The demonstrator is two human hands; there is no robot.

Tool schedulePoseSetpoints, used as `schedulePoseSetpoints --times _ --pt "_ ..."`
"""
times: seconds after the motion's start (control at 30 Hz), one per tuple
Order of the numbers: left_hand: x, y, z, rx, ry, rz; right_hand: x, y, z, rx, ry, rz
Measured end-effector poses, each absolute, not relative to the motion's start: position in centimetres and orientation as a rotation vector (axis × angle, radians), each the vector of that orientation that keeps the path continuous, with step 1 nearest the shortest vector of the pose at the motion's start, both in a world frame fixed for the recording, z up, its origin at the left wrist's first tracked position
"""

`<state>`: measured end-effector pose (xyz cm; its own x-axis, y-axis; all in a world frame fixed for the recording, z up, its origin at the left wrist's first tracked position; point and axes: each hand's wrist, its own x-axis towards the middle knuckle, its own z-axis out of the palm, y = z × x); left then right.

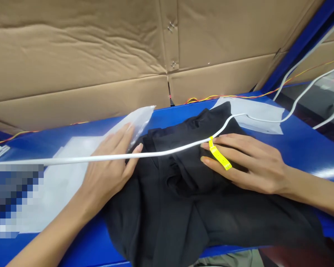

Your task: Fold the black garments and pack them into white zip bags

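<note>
A rumpled black garment [167,226] lies across the blue table. On its left edge is my left hand [107,163], fingers stretched out and thumb apart. Beneath that hand, a white translucent plastic bag [143,116] sticks up past the fingertips. My right hand [256,163] rests on the garment's right side with fingers extended and slightly spread; its thumb is hard to make out. A white cable [167,152] crosses in front of the left hand and runs by the right fingertips. From it hangs a yellow tag [220,157], in front of the right fingers.
Brown cardboard [100,55] walls the back of the blue table [303,148]. Another white plastic sheet [267,115] lies behind the garment at right. Red and yellow wires [206,98] follow the rear edge. More white cables [303,96] hang at right.
</note>
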<state>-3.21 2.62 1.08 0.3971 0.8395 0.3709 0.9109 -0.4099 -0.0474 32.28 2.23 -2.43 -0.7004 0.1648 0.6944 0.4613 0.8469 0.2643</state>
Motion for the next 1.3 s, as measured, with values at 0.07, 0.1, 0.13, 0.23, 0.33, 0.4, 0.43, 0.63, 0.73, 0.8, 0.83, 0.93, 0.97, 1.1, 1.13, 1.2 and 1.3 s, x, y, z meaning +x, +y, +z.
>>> schedulePoseSetpoints --times 0.07,0.1,0.13,0.23,0.33,0.4,0.43,0.63,0.73,0.8,0.83,0.93,0.97,1.1,1.13,1.2,1.3 --pt "-3.1 2.4 1.0 -2.532 -1.359 -0.548 32.4 2.0 -2.2 -0.458 -2.318 -0.529" --pt "-3.0 2.3 1.0 -2.579 -1.277 -0.582 32.4 1.9 -2.1 -0.454 -2.329 -0.508" --pt "-2.9 2.2 1.0 -2.618 -1.202 -0.607 32.5 1.7 -2.0 -0.436 -2.347 -0.486" --pt "-2.8 1.7 1.1 -2.727 -1.037 -0.654 32.6 1.3 -1.8 -0.323 -2.390 -0.438" --pt "-2.6 1.4 0.9 -2.837 -0.892 -0.694 32.3 1.2 -1.6 -0.245 -2.380 -0.432" --pt "-2.4 1.3 0.7 -2.899 -0.860 -0.636 31.9 1.2 -1.4 -0.232 -2.375 -0.447" --pt "-2.2 1.3 0.6 -2.930 -0.856 -0.583 31.8 1.2 -1.4 -0.234 -2.375 -0.459" --pt "-1.3 1.5 0.3 -3.004 -0.864 -0.385 31.2 0.5 -1.1 -0.260 -2.362 -0.458" --pt "-1.1 1.5 0.6 -3.027 -0.837 -0.361 30.6 -0.3 -0.8 -0.225 -2.296 -0.449" --pt "-1.0 1.4 0.6 -3.048 -0.807 -0.394 30.0 -1.1 -0.8 -0.301 -2.232 -0.411" --pt "-0.9 1.3 0.6 -3.054 -0.798 -0.428 29.6 -1.5 -0.9 -0.358 -2.165 -0.370" --pt "-0.8 1.1 0.0 -3.024 -0.873 -0.559 28.5 -2.6 -1.4 -0.553 -2.083 -0.186" --pt "-0.7 1.1 -0.2 -3.000 -0.922 -0.599 28.2 -2.9 -1.5 -0.574 -2.067 -0.144" --pt "-0.6 1.2 -0.9 -2.968 -0.982 -0.728 26.8 -2.9 -1.6 -0.601 -2.017 -0.017" --pt "-0.7 1.2 -0.9 -2.979 -0.973 -0.735 26.5 -2.7 -1.6 -0.579 -2.005 -0.013" --pt "-0.8 1.3 -0.9 -3.015 -0.970 -0.733 25.8 -2.0 -1.6 -0.474 -1.998 -0.061" --pt "-1.1 1.0 -0.6 -3.108 -0.944 -0.733 25.5 -0.6 -1.9 -0.315 -2.063 -0.204"
